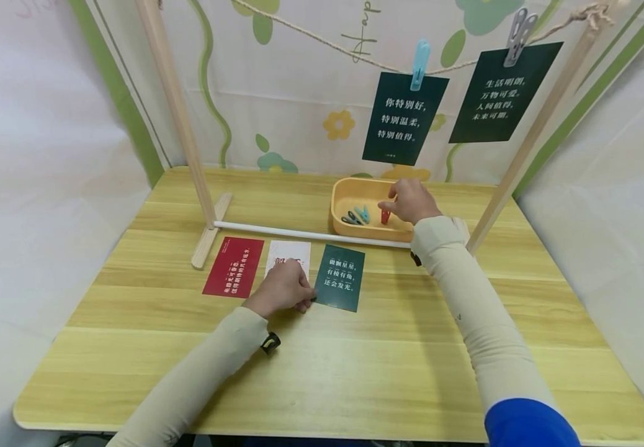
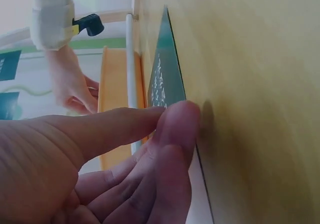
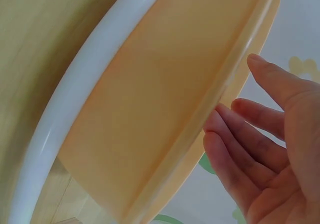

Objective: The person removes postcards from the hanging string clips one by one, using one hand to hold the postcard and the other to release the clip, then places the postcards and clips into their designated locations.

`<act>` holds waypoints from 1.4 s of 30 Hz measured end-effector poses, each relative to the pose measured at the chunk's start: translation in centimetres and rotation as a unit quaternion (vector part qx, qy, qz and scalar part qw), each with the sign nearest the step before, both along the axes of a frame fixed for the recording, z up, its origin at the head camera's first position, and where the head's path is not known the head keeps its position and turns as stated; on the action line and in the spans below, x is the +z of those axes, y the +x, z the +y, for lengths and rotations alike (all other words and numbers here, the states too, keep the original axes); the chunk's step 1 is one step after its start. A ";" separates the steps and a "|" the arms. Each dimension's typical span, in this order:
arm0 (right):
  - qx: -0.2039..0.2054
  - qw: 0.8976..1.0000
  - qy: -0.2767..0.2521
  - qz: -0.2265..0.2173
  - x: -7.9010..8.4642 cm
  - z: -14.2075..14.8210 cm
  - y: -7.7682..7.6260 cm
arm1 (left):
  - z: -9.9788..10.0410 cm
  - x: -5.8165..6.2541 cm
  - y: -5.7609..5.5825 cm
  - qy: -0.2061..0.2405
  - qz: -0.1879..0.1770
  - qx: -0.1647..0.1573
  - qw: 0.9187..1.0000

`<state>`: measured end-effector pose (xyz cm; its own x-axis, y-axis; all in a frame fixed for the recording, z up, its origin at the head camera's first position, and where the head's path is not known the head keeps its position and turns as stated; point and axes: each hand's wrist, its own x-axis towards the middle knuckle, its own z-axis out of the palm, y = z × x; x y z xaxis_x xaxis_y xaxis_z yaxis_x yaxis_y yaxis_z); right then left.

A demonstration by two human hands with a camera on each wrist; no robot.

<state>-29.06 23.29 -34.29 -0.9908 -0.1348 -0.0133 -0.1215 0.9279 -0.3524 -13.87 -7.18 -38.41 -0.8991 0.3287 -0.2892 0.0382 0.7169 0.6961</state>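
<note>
The left hand (image 1: 284,287) pinches, thumb against forefinger, while the right hand (image 1: 414,201) hovers, fingers loosely curved.

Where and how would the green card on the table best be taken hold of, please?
Probably the near left corner of the green card, pinched from the near side between thumb and fingertip: it is thin and seems nearly flat, so edges pinch more easily than the middle. The left hand pinches it there.
</note>
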 end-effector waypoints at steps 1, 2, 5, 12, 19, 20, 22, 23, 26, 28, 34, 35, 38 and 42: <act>0.002 1.000 0.001 0.001 0.1 0.0 0.0 | -0.1 0.0 0.0 0.004 0.001 0.001 1.000; 0.003 1.000 0.002 0.002 0.1 0.0 0.0 | -0.1 0.1 -0.1 0.007 0.001 0.002 1.000; 0.005 1.000 -0.001 0.007 0.3 0.0 0.1 | -0.3 0.2 -0.2 0.019 0.006 0.008 1.000; 0.011 1.000 -0.018 0.018 1.0 0.2 0.7 | -0.6 1.2 -0.8 0.053 -0.006 0.019 0.998; 0.034 0.998 -0.027 0.035 2.2 0.6 2.2 | -1.0 2.3 -1.8 0.088 0.023 0.008 0.996; 0.037 0.998 -0.029 0.036 2.5 0.6 2.4 | -1.0 2.5 -1.9 0.092 0.028 0.006 0.995; 0.041 0.998 -0.031 0.038 2.9 0.6 2.9 | -1.0 3.0 -2.2 0.096 0.034 0.006 0.995; 0.043 0.998 -0.032 0.039 3.1 0.6 3.1 | -1.1 3.2 -2.3 0.096 0.037 0.006 0.995; 0.052 0.997 -0.034 0.043 3.6 0.7 3.7 | -1.0 3.7 -2.7 0.091 0.044 0.009 0.995; 0.059 0.997 -0.031 0.045 4.0 0.7 4.1 | -1.0 4.0 -3.0 0.086 0.050 0.013 0.995; 0.075 0.996 -0.020 0.050 5.6 0.8 5.5 | -0.8 5.1 -4.1 0.080 0.067 0.024 0.994; 0.077 0.995 -0.019 0.054 5.9 0.8 5.7 | -0.8 5.3 -4.2 0.079 0.071 0.024 0.994; 0.087 0.993 -0.019 0.073 6.6 0.8 6.5 | -0.6 6.0 -4.7 0.085 0.087 0.028 0.992; 0.096 0.991 -0.017 0.089 7.7 0.9 7.5 | -0.3 6.8 -5.1 0.097 0.111 0.033 0.989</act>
<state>-21.57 24.16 -26.59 -0.9329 -0.3184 0.1680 -0.3580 0.8698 -0.3395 -18.96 -7.49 -31.64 -0.9545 0.2975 -0.0194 0.1635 0.5768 0.8003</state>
